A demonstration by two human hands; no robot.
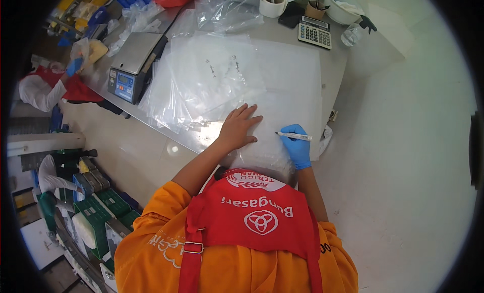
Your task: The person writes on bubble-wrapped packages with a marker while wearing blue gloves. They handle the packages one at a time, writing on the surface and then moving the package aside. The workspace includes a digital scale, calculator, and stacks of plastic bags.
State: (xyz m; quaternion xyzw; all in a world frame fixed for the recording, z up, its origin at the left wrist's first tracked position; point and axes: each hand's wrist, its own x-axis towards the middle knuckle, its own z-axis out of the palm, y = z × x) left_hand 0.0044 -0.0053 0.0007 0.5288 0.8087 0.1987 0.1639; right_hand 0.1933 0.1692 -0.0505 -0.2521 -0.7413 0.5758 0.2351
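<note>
While the left hand [239, 127] lay with its bare fingers spread over the near part of the clear plastic sheets [290, 79], the blue-gloved right hand [297, 151] had its fingers closed around a marker [296, 136]. The marker was slim and white, held over the sheets with its dark tip toward the left hand; whether the tip touched plastic could not be told. The sheets looked flat, milky and layered, with glossy, wrinkled plastic bags [181, 86] spread to their left.

A narrow strip of steel table [333, 66] showed along its right edge. A scale [133, 66] bounded the bags on the left, and a calculator [314, 35] stood beyond the sheets' far edge.

Short dark handwriting marked the plastic in two places; small print ran along the marker, and the red apron [252, 205] bore white lettering and an emblem.
</note>
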